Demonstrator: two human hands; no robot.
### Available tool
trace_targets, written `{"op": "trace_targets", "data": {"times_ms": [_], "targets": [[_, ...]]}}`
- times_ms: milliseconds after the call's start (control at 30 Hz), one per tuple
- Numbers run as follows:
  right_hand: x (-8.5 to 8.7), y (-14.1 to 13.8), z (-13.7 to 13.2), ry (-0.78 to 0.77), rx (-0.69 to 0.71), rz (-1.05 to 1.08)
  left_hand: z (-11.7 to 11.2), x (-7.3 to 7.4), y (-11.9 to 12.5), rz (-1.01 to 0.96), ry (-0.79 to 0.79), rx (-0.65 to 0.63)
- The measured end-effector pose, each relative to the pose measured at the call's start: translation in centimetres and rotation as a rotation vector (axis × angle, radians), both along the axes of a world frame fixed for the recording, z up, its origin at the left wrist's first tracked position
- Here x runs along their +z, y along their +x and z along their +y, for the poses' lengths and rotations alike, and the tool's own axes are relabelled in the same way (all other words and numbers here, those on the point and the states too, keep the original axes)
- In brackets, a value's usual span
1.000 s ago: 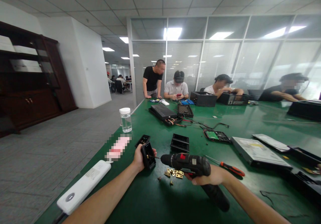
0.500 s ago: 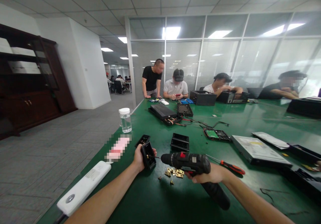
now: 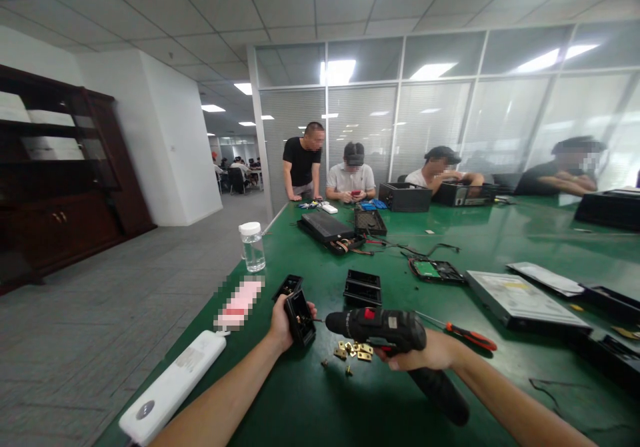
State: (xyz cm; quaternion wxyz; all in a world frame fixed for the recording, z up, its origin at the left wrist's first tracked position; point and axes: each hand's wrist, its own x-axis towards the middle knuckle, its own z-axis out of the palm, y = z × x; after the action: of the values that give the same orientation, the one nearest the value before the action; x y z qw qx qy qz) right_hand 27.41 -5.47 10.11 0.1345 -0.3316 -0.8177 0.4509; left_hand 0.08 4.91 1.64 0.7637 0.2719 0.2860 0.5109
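My left hand (image 3: 281, 325) is wrapped round a small black open-fronted plastic case (image 3: 303, 330), tilted up off the table, with brass bits inside. In my right hand (image 3: 417, 359) is a black cordless drill (image 3: 387, 329), held level by its grip. Its thin bit points left at the case's right side; whether the tip touches cannot be made out. Below the drill lie several small brass plates (image 3: 354, 351) and a couple of screws (image 3: 349, 370). Behind my left hand lies another black case (image 3: 289, 285), and a further black case (image 3: 363, 288) stands behind the drill.
On the green table (image 3: 280, 393) are a white power strip (image 3: 173, 387), a water bottle (image 3: 253, 250) and an orange-handled screwdriver (image 3: 473, 335). A disc drive (image 3: 525, 303) lies at right. Black electronic housings (image 3: 327, 228) and cables are farther back. Several people sit or stand beyond.
The view has shifted slightly, so everything sits a little lower and the table things a little to the right. Both hands keep their hold on the case and the drill.
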Motion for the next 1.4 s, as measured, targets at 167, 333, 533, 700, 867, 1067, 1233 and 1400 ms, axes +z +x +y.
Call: {"op": "trace_targets", "data": {"times_ms": [167, 333, 533, 700, 867, 1067, 1233, 1400], "targets": [[-0.1, -0.1, -0.1, -0.010, 0.017, 0.004, 0.2, -0.3, 0.1, 0.007, 0.024, 0.003], [-0.4, -0.2, 0.1, -0.002, 0.007, 0.040, 0.3, -0.4, 0.1, 0.012, 0.047, 0.011], [-1.4, 0.1, 1.1, -0.008, 0.050, -0.004, 0.2, -0.4, 0.1, -0.005, 0.042, 0.023], [-1.6, 0.1, 1.4, -0.003, 0.066, -0.003, 0.2, -0.4, 0.1, 0.002, 0.038, 0.025], [-0.9, -0.1, 0.6, 0.009, 0.019, 0.042, 0.2, -0.4, 0.0, 0.008, 0.050, 0.010], [0.5, -0.4, -0.3, 0.008, 0.042, 0.046, 0.2, -0.3, -0.1, 0.006, 0.053, -0.006], [0.7, -0.4, -0.1, -0.008, 0.062, 0.025, 0.0, -0.1, 0.0, 0.009, 0.035, 0.019], [0.6, -0.5, -0.2, -0.033, 0.034, 0.063, 0.0, 0.1, 0.0, -0.006, 0.006, 0.020]]}}
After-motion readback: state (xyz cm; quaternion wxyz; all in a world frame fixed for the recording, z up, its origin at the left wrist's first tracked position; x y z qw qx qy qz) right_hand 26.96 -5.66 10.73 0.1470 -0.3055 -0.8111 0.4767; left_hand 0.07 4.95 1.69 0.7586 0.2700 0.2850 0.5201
